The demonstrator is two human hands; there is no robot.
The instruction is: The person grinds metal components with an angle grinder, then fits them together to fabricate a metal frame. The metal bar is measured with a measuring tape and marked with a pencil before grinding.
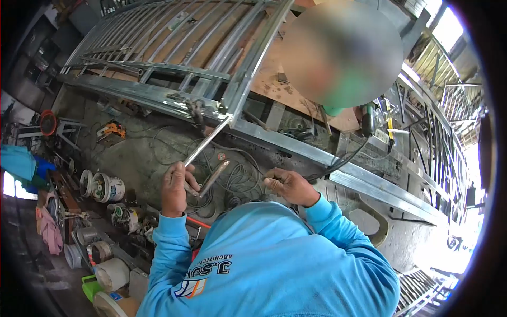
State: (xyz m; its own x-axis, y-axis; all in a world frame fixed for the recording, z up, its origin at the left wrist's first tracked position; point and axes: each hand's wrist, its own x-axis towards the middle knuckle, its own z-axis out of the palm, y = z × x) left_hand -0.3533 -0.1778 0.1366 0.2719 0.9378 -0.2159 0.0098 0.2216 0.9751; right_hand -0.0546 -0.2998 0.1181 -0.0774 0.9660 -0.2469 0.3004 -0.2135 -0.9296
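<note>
My left hand (176,186) is closed around a straight shiny metal rod (205,143). The rod slants up to the corner of a welded metal frame (245,90), its far end right at the joint. A bent metal bar (214,178) sticks out from beside the same fingers, its tip pointing at the right. My right hand (289,186) is pinched in front of my chest, level with the left. A thin dark line meets its fingertips; I cannot tell whether the fingers hold it. Coiled cables (240,177) lie on the floor between the hands.
A long steel beam (369,187) runs to the right past my right hand. Buckets (108,187) and tubs stand at the lower left, with an orange tool (112,130) on the floor above them. Barred panels (433,142) fill the right. A blurred patch covers the upper middle.
</note>
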